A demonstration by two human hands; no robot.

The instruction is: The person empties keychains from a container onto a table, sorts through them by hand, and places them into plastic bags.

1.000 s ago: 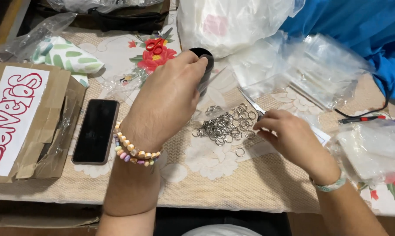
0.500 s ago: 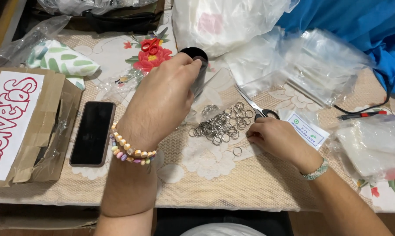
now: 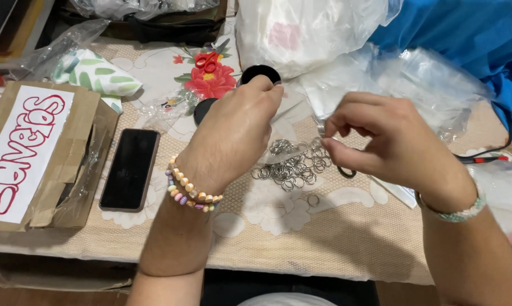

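My left hand (image 3: 233, 136), a bead bracelet on its wrist, hovers over the table with its fingertips pinched on what looks like a small clear plastic bag (image 3: 287, 116), just in front of an open black round jar (image 3: 260, 73). My right hand (image 3: 386, 141) is raised next to it, thumb and forefinger pinching a small metal ring (image 3: 322, 132). A pile of loose metal rings (image 3: 293, 165) lies on the lace tablecloth (image 3: 324, 238) below and between both hands. One single ring (image 3: 313, 199) lies apart, nearer to me.
A black phone (image 3: 129, 168) lies left of my left arm, next to a cardboard box (image 3: 69, 158) with a white label. A black lid (image 3: 202, 110), scissors' handle (image 3: 346, 171), heaped clear bags (image 3: 414, 79), a white sack (image 3: 307, 28) and blue cloth (image 3: 471, 39) crowd the back.
My right hand has risen from the ring pile with a ring pinched, towards my left hand. My left hand has drawn back slightly from the black jar.
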